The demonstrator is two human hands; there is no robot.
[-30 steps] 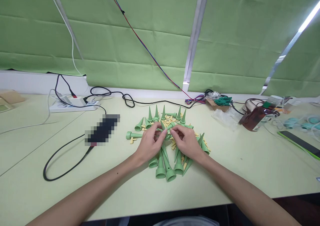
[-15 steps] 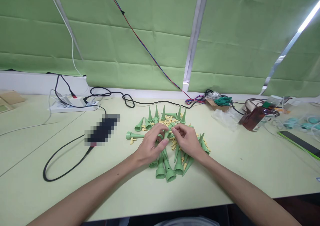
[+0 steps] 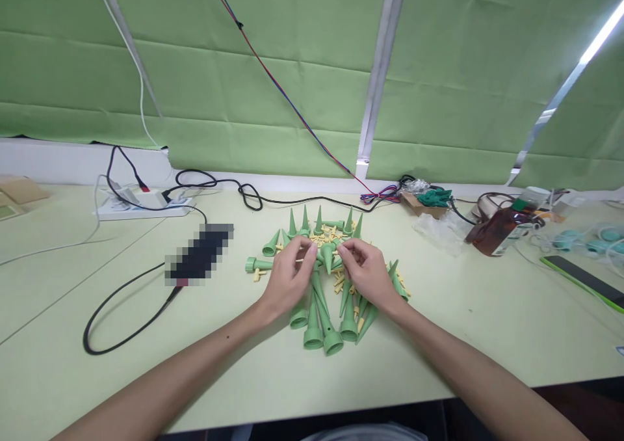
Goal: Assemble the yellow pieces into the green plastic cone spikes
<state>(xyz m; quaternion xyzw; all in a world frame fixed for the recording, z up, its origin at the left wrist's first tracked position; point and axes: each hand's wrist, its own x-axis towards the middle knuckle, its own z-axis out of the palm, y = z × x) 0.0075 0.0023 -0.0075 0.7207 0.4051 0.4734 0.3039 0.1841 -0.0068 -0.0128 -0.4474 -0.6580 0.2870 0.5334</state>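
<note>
A green plastic spike (image 3: 328, 255), its pointed end tilted down towards me, is held between my two hands above the pile. My right hand (image 3: 366, 270) pinches at its right side with thumb and fingers. My left hand (image 3: 291, 273) is closed, its thumb and fingertips at the spike's left side; the exact contact there is hard to make out. Several more green spikes lie under and in front of my hands, such as one with a threaded collar (image 3: 333, 342). Small yellow T-shaped valves (image 3: 322, 238) are heaped among them.
More green spikes stand upright (image 3: 319, 221) behind the heap. To the left are a pixelated dark device (image 3: 199, 255) on a black cable and a white power strip (image 3: 146, 211). A brown bottle (image 3: 502, 231), plastic bag (image 3: 441, 234) and green-edged phone (image 3: 582, 281) lie to the right.
The spike between my hands has turned so its tip now points towards me. My left fingers have moved slightly left, from around the spike to its side. My right hand has barely moved.
</note>
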